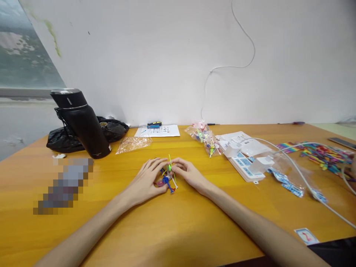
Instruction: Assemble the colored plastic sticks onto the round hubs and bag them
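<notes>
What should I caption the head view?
Left hand and right hand around small colourful plastic pieces on a brown table; black bottle farther left.

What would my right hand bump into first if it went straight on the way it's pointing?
Probably your left hand, just past the green piece by your right hand, though depth there is hard to judge.

Bright, soft light; faint shadow across near tabletop (pixel 144 230); wide-angle lean on bottle (pixel 87 128); pixelated patch (pixel 65 185) left.
</notes>
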### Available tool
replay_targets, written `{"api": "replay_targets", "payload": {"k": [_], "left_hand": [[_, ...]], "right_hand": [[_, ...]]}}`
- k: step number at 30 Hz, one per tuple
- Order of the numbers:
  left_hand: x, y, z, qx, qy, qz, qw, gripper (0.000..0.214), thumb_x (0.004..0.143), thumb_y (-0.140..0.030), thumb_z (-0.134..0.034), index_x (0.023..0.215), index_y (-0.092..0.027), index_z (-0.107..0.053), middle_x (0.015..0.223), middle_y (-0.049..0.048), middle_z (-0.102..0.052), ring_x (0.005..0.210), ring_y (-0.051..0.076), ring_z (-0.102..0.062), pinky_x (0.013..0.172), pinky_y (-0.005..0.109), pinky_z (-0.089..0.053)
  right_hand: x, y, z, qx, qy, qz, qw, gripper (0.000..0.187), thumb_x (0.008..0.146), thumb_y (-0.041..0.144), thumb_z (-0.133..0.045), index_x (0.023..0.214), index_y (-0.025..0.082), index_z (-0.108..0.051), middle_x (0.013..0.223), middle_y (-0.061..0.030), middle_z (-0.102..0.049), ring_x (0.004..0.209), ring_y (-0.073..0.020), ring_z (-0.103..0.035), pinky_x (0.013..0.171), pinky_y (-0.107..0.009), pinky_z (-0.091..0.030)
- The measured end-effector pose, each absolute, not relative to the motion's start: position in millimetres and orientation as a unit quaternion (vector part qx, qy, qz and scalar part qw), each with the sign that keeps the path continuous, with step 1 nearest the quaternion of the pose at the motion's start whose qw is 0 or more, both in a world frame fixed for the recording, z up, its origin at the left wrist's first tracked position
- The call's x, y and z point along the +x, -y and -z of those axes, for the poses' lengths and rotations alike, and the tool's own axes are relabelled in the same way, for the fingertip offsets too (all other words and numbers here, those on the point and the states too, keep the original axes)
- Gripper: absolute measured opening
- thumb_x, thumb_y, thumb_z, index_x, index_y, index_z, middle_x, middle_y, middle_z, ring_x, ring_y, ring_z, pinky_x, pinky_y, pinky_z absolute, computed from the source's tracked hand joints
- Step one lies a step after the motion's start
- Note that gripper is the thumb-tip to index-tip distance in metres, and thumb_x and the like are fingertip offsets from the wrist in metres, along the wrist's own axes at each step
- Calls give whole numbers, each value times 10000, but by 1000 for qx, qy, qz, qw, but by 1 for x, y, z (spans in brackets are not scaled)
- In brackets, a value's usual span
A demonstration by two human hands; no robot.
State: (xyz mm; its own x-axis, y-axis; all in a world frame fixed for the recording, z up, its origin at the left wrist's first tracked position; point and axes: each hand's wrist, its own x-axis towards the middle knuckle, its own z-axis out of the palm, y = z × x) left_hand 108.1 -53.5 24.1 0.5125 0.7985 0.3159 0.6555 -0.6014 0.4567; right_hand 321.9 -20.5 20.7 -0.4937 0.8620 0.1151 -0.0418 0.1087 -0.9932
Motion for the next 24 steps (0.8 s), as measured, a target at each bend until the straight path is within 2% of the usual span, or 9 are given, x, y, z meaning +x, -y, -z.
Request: {"api": "replay_targets", "payload": {"k": [4,8,10,12,14,17,20,24], "left_hand": [[107,55,-28,858,-426,-249,140,575,856,-320,-679,1405,-329,-510,1508,62,-503,1427,329,-389,1191,557,-332],[108,62,-41,828,-411,-315,217,741,809,-420,-776,1466,-359,-439,1640,67,-301,1510,347,-260,1207,558,-320],[111,67,-48,797,-409,-365,254,659,857,-431,-741,1445,-360,-451,1589,73,-377,1471,322,-338,1201,542,-334],[115,71,-52,764,-407,-402,299,470,917,-416,-678,1352,-333,-521,1423,76,-541,1342,286,-490,1158,516,-390],[119,73,-52,732,-395,-425,357,332,944,-408,-647,1245,-293,-566,1237,66,-630,1189,251,-586,1084,466,-459],[124,74,-47,695,-374,-436,431,210,972,-407,-608,1109,-248,-592,1070,47,-636,1021,209,-625,935,379,-525],[127,74,-41,666,-369,-429,485,210,983,-433,-586,1024,-228,-583,984,33,-605,911,184,-615,812,328,-534],[130,77,-38,664,-376,-407,501,247,991,-462,-564,1099,-240,-557,1004,34,-600,910,191,-606,821,335,-532]], "right_hand": [[323,22,-22,-326,643,-574,389,274,903,417,-680,1057,193,-645,830,-2,-691,852,-169,-684,929,-341,-518],[327,28,-28,-336,671,-493,441,268,907,378,-689,1095,198,-628,920,-20,-704,927,-178,-686,974,-350,-507],[328,36,-34,-327,699,-443,457,251,925,351,-680,1123,210,-615,1013,-36,-705,994,-178,-677,991,-345,-503],[328,45,-40,-310,727,-416,449,232,960,333,-640,1158,223,-594,1075,-46,-694,1019,-174,-673,979,-339,-513],[326,54,-45,-294,747,-405,437,221,977,324,-613,1170,227,-562,1055,-43,-685,980,-167,-677,933,-330,-538],[322,61,-45,-283,759,-401,429,200,978,311,-607,1134,224,-518,976,-28,-675,893,-155,-677,840,-306,-566],[321,60,-40,-296,762,-387,427,176,987,304,-587,1122,225,-506,962,-27,-683,863,-156,-682,794,-298,-571],[322,55,-33,-310,777,-353,418,181,994,291,-572,1151,228,-510,1004,-42,-699,896,-170,-695,799,-303,-565]]}}
